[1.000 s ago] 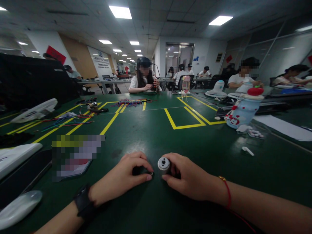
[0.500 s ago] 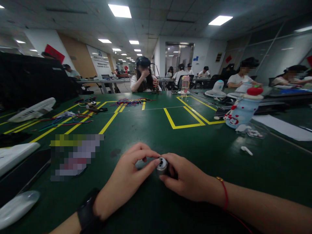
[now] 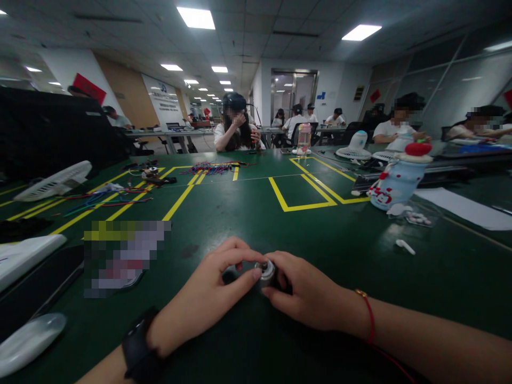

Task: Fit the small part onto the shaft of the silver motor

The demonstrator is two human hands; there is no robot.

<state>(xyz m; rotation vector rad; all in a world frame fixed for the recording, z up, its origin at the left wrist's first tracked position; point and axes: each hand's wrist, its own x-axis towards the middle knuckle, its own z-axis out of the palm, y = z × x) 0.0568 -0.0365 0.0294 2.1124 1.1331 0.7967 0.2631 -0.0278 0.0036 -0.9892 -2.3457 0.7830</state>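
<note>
A small silver metal cylinder, which looks like a small electric motor (image 3: 267, 275), stands upright on the green table in front of me. My right hand (image 3: 306, 290) is closed round its right side, thumb at the front and fingers behind. At its pale top face, the thumb and forefinger of my left hand (image 3: 218, 285) come together in a pinch by a small dark part at the centre. Those fingertips hide whatever lies between them. The motor's lower side is partly covered by my hands.
At left lie wires (image 3: 108, 200), a white fan (image 3: 56, 181) and a white mouse (image 3: 30, 341). A blue bottle (image 3: 400, 178), white paper (image 3: 466, 208) and an earbud (image 3: 405, 246) are at right. Yellow tape (image 3: 308, 207) marks the table. Across it sits a person (image 3: 238, 128).
My left thumb and forefinger have shifted slightly over the motor's top, and a dark central part now shows there. The left wrist has moved slightly left. My right hand stays in place.
</note>
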